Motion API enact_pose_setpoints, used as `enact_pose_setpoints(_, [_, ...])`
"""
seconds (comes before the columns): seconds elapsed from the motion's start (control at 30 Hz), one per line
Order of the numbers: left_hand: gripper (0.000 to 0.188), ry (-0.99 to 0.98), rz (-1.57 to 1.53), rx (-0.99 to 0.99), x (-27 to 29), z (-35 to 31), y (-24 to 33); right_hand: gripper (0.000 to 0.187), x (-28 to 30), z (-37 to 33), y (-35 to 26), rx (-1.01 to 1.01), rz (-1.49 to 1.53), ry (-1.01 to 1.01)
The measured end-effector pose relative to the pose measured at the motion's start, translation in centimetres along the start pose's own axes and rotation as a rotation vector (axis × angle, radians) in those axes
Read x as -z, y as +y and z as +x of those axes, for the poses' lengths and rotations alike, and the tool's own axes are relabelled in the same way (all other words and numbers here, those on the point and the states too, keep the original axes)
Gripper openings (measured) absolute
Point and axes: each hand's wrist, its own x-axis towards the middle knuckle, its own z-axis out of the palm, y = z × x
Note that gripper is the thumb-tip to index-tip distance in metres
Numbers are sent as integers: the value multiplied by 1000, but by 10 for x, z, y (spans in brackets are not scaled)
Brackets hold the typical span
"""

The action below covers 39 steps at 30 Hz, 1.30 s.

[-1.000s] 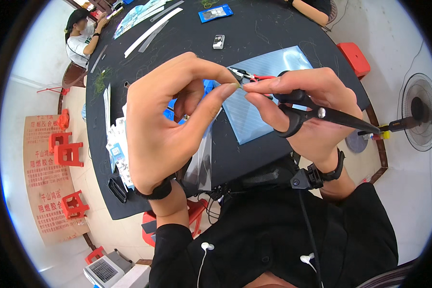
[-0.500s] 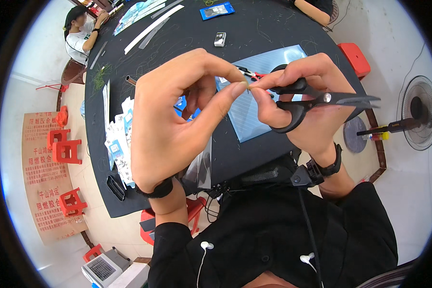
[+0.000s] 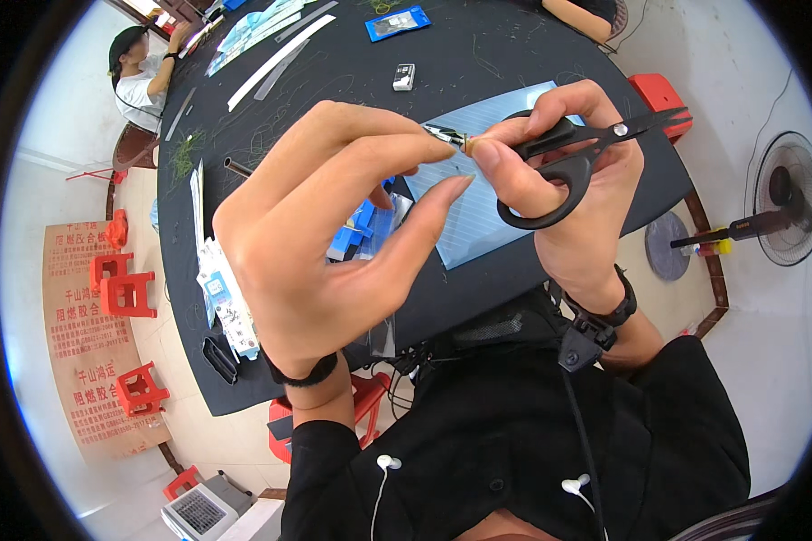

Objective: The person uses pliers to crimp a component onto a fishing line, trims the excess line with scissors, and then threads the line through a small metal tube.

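Note:
Over the table, my left hand hangs with thumb and fingers apart and nothing between them. Facing it, my right hand holds black-handled scissors by the loops, their blades pointing away to the right. A tiny yellowish-green piece shows at the right thumb and index tips; it is too small to name. Below the hands lies a light blue striped sheet. Pliers rest there, partly hidden by my fingers. Blue plastic parts show behind my left hand.
The black table carries a small white-and-black box, a blue packet, green thread-like scraps and printed papers. A person sits at the far left. Red stools and a fan stand around.
My left thumb and fingers have parted and moved left, away from the right fingertips. The right hand has turned, tilting the scissors' blades upward.

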Motion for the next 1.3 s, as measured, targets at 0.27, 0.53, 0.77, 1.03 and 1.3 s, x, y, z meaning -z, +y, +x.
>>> enact_pose_setpoints(0.27, [23, 12, 74, -20, -7, 0, 2, 30, 0, -5, 0, -41, 66, 5])
enact_pose_setpoints(0.53, [19, 16, 73, -84, -11, 1, -1, 30, 0, -5, 1, -62, 70, 17])
enact_pose_setpoints(0.77, [18, 19, 63, 13, -9, 0, 4, 31, -2, -4, 4, -31, 58, 13])
enact_pose_setpoints(1.03, [17, 102, 120, -65, -12, 0, -1, 31, -2, -5, 3, -12, 10, -20])
enact_pose_setpoints(1.3, [14, 126, 107, 14, -12, 1, -2, 32, -2, 0, 9, 191, -127, -22])
